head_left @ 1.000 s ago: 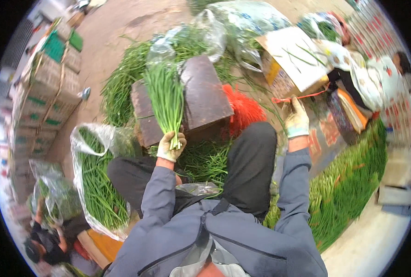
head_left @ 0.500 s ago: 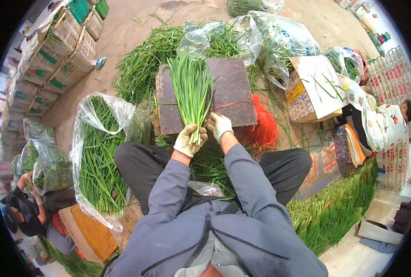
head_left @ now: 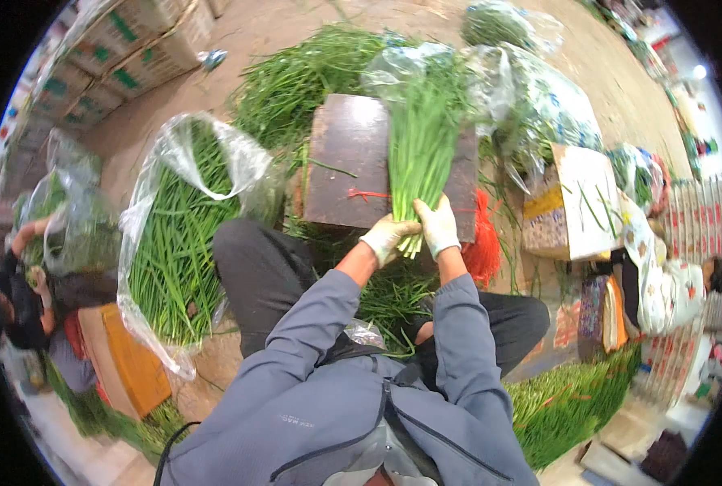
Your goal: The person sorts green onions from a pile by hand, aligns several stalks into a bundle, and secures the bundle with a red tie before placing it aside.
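A bunch of garlic chives point(head_left: 426, 150) lies over the right part of a dark, flat board point(head_left: 349, 170), its leaf tips pointing away from me. My gloved left hand point(head_left: 389, 235) is closed around the pale stem ends from the left. Closed on the same stems from the right is my gloved right hand point(head_left: 438, 227). A thin red tie point(head_left: 367, 194) lies across the board and passes beneath the bunch. A tuft of red ties point(head_left: 482, 243) hangs at the board's right edge. One loose chive leaf point(head_left: 333, 168) rests on the board.
Left of my knee stands an open clear plastic bag point(head_left: 134, 267) of chives. Beyond the board lies a loose chive heap point(head_left: 304, 81). A cardboard-topped box point(head_left: 584, 202) stands right, near a person in a patterned garment point(head_left: 673, 292). Bundled chives point(head_left: 576, 413) line the lower right.
The bunch has shifted rightward across the board, carried by both hands. The red tie now shows on the bunch's left side too. My whole view has turned somewhat.
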`<action>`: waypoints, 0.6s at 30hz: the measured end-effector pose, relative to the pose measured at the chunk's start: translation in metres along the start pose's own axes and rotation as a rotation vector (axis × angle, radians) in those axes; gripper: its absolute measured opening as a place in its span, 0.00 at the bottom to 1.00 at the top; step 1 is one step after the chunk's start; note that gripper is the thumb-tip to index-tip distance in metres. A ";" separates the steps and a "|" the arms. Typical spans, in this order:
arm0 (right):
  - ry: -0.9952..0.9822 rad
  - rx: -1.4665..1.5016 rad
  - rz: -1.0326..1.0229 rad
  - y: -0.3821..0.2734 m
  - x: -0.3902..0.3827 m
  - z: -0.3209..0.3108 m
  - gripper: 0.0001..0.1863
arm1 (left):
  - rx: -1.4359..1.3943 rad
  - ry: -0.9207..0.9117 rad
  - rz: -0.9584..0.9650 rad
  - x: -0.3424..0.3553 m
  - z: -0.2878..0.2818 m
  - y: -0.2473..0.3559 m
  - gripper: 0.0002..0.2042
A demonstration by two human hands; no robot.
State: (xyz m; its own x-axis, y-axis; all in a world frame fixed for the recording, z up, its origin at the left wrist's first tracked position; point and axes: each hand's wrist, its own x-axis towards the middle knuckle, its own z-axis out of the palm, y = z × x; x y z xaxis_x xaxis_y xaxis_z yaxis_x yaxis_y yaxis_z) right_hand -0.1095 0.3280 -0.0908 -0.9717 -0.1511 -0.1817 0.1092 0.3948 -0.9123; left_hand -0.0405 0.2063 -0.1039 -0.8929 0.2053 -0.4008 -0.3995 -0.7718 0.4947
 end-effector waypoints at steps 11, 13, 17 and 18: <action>0.219 -0.868 0.019 -0.021 -0.014 0.013 0.49 | 1.028 0.527 0.480 -0.133 0.012 0.060 0.25; 0.223 -0.758 -0.264 -0.030 -0.007 0.014 0.50 | 1.053 0.670 0.643 -0.221 0.040 0.119 0.21; -0.045 -0.228 -0.647 -0.129 -0.058 0.084 0.40 | 1.632 1.446 0.746 -0.341 -0.052 0.155 0.38; -0.141 -0.158 -0.667 -0.151 -0.079 0.105 0.39 | 1.806 1.637 0.428 -0.358 -0.084 0.149 0.49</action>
State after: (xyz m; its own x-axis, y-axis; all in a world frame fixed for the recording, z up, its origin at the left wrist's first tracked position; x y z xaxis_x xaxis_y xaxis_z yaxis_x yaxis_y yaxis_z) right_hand -0.0278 0.1852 0.0232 -0.7833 -0.5187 0.3427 -0.5430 0.3023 -0.7835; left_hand 0.2374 -0.0332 0.0489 -0.4968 -0.8244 0.2712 -0.8085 0.5532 0.2005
